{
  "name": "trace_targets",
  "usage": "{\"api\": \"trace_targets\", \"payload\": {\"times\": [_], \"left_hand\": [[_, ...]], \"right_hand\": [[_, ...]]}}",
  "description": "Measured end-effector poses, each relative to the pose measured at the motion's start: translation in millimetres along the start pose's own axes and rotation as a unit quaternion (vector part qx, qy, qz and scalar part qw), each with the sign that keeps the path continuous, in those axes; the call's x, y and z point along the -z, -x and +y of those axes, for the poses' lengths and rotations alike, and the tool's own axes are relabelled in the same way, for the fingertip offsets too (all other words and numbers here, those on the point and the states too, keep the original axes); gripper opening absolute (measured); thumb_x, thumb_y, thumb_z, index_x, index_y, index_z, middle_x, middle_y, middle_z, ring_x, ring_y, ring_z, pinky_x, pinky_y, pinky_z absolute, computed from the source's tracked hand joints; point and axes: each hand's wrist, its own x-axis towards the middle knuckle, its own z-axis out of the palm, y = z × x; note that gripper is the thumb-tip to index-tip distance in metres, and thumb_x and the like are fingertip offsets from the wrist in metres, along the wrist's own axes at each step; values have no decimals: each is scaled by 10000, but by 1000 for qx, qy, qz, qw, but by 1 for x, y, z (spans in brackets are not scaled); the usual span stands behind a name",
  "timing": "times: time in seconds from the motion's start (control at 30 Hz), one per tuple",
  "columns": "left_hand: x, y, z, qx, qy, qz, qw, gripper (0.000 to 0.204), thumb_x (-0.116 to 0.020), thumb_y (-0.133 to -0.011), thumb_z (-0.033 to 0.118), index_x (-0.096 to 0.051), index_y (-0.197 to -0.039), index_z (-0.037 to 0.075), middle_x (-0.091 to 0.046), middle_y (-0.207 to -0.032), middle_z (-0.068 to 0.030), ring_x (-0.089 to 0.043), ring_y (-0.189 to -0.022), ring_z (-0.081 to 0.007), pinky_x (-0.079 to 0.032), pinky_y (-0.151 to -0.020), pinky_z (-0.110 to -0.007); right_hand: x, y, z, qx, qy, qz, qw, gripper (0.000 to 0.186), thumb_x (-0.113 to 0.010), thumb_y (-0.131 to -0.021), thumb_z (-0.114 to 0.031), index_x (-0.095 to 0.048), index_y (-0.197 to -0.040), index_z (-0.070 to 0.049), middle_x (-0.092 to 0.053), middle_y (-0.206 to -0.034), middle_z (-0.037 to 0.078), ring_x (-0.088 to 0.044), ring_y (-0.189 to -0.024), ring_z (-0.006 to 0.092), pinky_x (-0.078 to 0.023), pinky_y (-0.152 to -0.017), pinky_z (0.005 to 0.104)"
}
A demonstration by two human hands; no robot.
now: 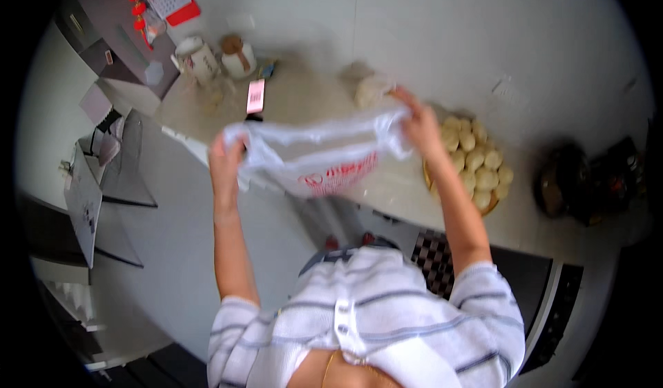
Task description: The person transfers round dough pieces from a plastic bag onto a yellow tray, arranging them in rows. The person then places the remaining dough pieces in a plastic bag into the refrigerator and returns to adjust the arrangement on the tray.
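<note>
Between my two hands a white plastic bag (324, 174) with red print is stretched wide, its mouth held up and spread. My left hand (228, 157) is closed on one side of the bag's top edge. On the other side, my right hand (418, 124) grips the opposite edge, close to the wall side of the counter. Right of that hand, several pale, rounded buns (475, 159) are heaped in a shallow round basket (492, 207). A pale bundle (373, 91) lies just beyond my right hand, partly blurred.
Along the far side of the counter (304, 84) stand a patterned pitcher (197, 58) and a white jar with a brown lid (238, 56). A pink card (256, 96) lies nearer. Dark round cookware (563, 177) sits at the right. A folding rack (103, 188) stands at left.
</note>
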Motion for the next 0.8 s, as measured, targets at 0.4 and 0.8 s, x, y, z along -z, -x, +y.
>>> {"api": "trace_targets", "payload": {"times": [0.4,0.8], "left_hand": [[-2,67,-88,35,-158,-46,986,279,-621,-858,45,-589,-1124,-35,-657,-1041,-155,-623,-1004,-206,-477,-895,-325],[-32,98,16,-166,-440,-307,827,212,-738,-782,203,-700,-984,152,-324,-1545,-165,-162,-1471,-411,-77,-1190,-578]], "right_hand": [[-64,126,105,14,172,24,985,445,-504,-785,4,-644,-1208,11,-710,-1071,185,-701,-941,306,-532,-851,384],[-67,127,17,-391,-298,-66,869,367,-540,-898,-92,-618,-1224,58,-701,-1020,101,-690,-862,173,-550,-755,296]]}}
